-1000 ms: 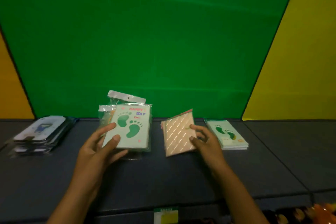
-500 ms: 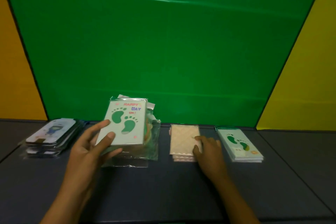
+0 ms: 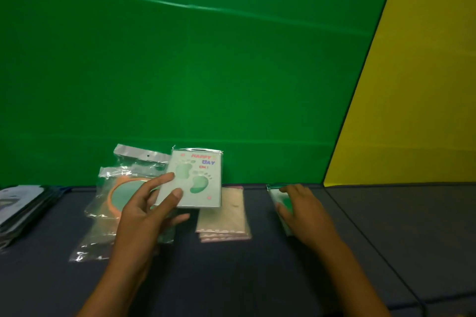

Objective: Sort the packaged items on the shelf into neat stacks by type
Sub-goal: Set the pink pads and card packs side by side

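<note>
At centre frame my left hand [image 3: 146, 211] pinches a footprint card [image 3: 198, 177] lifted above the shelf [image 3: 231, 278]. My right hand [image 3: 304, 211] rests with relaxed fingers on the green card stack [image 3: 273, 192] to the right. Pink packets [image 3: 226, 216] lie between them; clear bags [image 3: 108, 211] sit left.

- Dark shelf [image 3: 257, 278] carried four groups.
- Far left of left hand [image 3: 144, 216]: card stack [image 3: 18, 208].
- Beneath it: clear packets [image 3: 103, 216].
- Between hands: pink stack [image 3: 224, 216].
- Under right hand [image 3: 306, 216]: green stack [image 3: 279, 203].
</note>
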`<action>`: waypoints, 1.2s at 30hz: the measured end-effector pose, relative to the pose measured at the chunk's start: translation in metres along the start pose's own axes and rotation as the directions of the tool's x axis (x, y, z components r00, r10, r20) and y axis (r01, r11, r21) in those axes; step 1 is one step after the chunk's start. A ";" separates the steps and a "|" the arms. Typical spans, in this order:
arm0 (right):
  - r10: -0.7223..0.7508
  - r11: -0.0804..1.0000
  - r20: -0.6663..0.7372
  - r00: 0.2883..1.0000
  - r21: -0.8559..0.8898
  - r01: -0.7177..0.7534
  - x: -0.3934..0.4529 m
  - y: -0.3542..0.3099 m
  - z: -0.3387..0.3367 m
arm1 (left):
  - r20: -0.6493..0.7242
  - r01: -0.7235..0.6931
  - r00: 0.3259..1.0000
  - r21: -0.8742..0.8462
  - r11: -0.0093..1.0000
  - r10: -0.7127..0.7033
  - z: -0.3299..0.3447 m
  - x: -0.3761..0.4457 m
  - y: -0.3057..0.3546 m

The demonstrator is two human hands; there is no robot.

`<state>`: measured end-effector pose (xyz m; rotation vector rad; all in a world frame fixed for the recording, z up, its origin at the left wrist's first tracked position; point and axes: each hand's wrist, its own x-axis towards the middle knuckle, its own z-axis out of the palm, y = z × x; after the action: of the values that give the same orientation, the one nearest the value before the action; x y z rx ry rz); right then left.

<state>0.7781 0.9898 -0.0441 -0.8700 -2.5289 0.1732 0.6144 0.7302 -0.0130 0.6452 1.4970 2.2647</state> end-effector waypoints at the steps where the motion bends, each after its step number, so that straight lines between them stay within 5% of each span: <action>1: 0.001 1.000 0.009 1.000 -0.031 -0.001 0.000 0.012 -0.005 | 0.003 -0.003 1.000 0.001 1.000 0.003 0.012 -0.001 -0.004; 17: 0.042 0.994 0.128 0.991 -0.102 -0.029 -0.001 0.164 -0.045 | 0.032 -0.009 0.999 0.318 0.948 -0.001 0.185 -0.005 -0.115; 26: -0.009 1.000 0.144 0.990 -0.026 0.013 0.007 0.183 -0.050 | 0.131 -0.101 0.991 0.756 0.646 0.001 0.214 -0.003 -0.155; 32: -0.022 1.000 0.134 0.991 0.023 0.019 0.006 0.196 -0.048 | 0.187 -0.193 0.981 0.889 0.415 0.056 0.219 -0.009 -0.162; 36: -0.030 0.999 0.117 0.993 0.029 0.027 0.004 0.194 -0.048 | 0.202 -0.206 0.978 0.908 0.365 0.049 0.219 -0.012 -0.165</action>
<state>0.9048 1.1442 -0.0504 -0.8348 -2.6399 0.2570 0.7509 0.9541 -0.0937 1.2066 2.6871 1.1375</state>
